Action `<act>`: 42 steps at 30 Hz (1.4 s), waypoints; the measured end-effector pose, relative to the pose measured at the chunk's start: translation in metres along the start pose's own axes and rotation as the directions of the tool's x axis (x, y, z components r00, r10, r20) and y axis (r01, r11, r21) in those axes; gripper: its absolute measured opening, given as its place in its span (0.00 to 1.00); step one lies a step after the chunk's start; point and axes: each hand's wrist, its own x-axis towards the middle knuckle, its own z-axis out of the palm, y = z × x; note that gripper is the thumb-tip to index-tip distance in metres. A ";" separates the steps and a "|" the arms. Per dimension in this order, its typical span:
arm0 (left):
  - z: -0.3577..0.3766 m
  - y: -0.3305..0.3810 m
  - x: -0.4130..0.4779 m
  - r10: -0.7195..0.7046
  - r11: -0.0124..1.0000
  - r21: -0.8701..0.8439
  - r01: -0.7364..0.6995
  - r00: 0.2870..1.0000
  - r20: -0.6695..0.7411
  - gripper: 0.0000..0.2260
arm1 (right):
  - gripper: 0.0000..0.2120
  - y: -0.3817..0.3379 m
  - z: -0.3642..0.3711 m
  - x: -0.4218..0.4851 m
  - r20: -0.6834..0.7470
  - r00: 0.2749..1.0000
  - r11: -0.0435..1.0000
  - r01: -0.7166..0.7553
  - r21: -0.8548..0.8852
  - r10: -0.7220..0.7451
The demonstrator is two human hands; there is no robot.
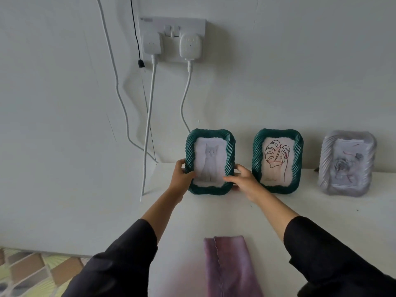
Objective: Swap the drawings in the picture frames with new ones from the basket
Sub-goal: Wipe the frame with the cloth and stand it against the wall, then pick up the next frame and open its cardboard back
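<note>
A dark green twisted-rim picture frame (210,133) with a grey cat drawing (211,159) stands upright on the white table (321,213). My left hand (182,176) grips its left edge and my right hand (244,179) grips its right edge. To its right stands a second green frame (257,159) holding a leaf line drawing (276,161). Further right a pale lilac frame (325,163) holds a faint flower drawing (346,166). No basket is in view.
A folded purple cloth (227,264) lies at the table's near edge. On the wall behind, a double socket (171,24) holds two white plugs, with their cables (150,116) hanging beside the cat frame. Patterned floor tiles (32,271) show at the lower left.
</note>
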 end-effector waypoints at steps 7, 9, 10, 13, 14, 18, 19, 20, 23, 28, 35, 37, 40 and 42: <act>-0.008 -0.020 -0.008 -0.027 0.997 0.072 0.027 1.000 0.006 0.20 | 0.17 0.013 0.002 -0.013 -0.044 0.998 0.999 0.036 0.018 -0.035; -0.009 -0.020 -0.010 -0.028 0.996 0.080 0.028 1.000 0.006 0.21 | 0.18 0.014 0.004 -0.015 -0.056 0.998 0.999 0.039 0.011 -0.038; -0.009 -0.020 -0.011 -0.033 0.996 0.086 0.033 0.999 0.005 0.21 | 0.18 0.015 0.004 -0.015 -0.062 0.997 0.999 0.040 0.008 -0.039; -0.008 -0.020 -0.012 -0.048 0.994 0.102 0.049 0.999 -0.014 0.22 | 0.20 0.015 0.005 -0.017 -0.065 0.997 0.999 0.036 0.015 -0.035; -0.008 -0.019 -0.013 -0.048 0.994 0.101 0.051 0.999 -0.025 0.22 | 0.20 0.015 0.004 -0.018 -0.066 0.997 0.999 0.033 0.021 -0.032; -0.003 -0.016 -0.023 -0.047 0.994 0.090 0.054 0.996 -0.077 0.23 | 0.22 0.019 -0.005 -0.026 -0.062 0.998 1.000 0.012 -0.023 -0.014; 0.000 -0.015 -0.028 -0.036 0.995 0.093 0.048 0.992 -0.120 0.23 | 0.23 0.021 -0.009 -0.029 -0.055 0.998 0.999 0.006 -0.042 -0.009; 0.003 -0.014 -0.032 -0.008 0.994 0.109 0.030 0.979 -0.203 0.24 | 0.23 0.023 -0.014 -0.033 -0.046 0.999 0.998 0.000 -0.061 -0.003; 0.018 -0.003 -0.046 0.247 0.957 0.260 -0.126 0.822 -0.512 0.20 | 0.22 0.025 -0.033 -0.047 -0.005 1.000 0.983 -0.027 -0.179 0.027; 0.065 0.021 -0.072 0.703 0.690 0.506 -0.518 0.646 -0.297 0.17 | 0.10 0.016 -0.070 -0.068 -0.086 0.987 0.944 0.101 -0.313 -0.134; 0.145 0.024 -0.074 0.320 0.709 0.527 -0.469 0.879 0.353 0.29 | 0.25 -0.004 -0.135 -0.071 -0.460 0.763 0.836 0.187 -0.516 -0.454; 0.162 0.021 -0.068 0.154 0.827 0.487 -0.282 0.946 0.286 0.36 | 0.32 -0.005 -0.150 -0.067 -0.400 0.830 0.857 0.167 -0.487 -0.388; 0.177 0.011 -0.057 0.106 0.872 0.438 -0.220 0.957 0.269 0.38 | 0.36 0.002 -0.166 -0.061 -0.198 0.951 0.901 0.139 -0.412 -0.237; 0.181 0.004 -0.051 0.119 0.882 0.418 -0.217 0.961 0.248 0.37 | 0.37 0.011 -0.172 -0.056 -0.100 0.979 0.922 0.130 -0.364 -0.178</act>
